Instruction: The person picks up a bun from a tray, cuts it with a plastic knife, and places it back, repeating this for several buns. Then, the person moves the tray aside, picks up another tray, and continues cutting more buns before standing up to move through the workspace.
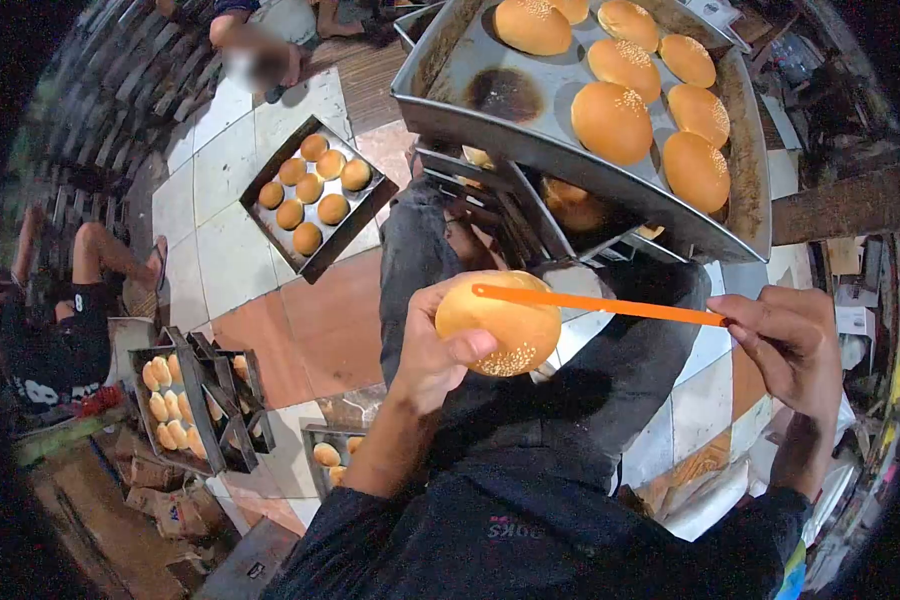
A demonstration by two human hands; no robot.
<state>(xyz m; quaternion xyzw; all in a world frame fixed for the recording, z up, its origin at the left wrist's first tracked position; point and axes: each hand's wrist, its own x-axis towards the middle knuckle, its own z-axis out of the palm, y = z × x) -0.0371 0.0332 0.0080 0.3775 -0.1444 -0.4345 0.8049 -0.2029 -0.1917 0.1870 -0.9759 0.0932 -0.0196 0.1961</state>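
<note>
A round golden bun [515,335] with sesame seeds on its lower part is held in my left hand [432,345], the thumb pressed on its face. My right hand [790,340] pinches the right end of a thin orange strip-like tool [610,304]. The tool's left end lies over the upper part of the bun. Above my hands, a large metal tray [580,155] holds several sesame buns [612,122], with a dark burnt patch on its bare left part.
On the tiled floor [220,160] sits a square tray [348,237] of buns. Stacked trays [213,400] stand at lower left, and another tray [315,440] is beside my left forearm. A person [55,320] sits at far left; another person's limbs show at the top.
</note>
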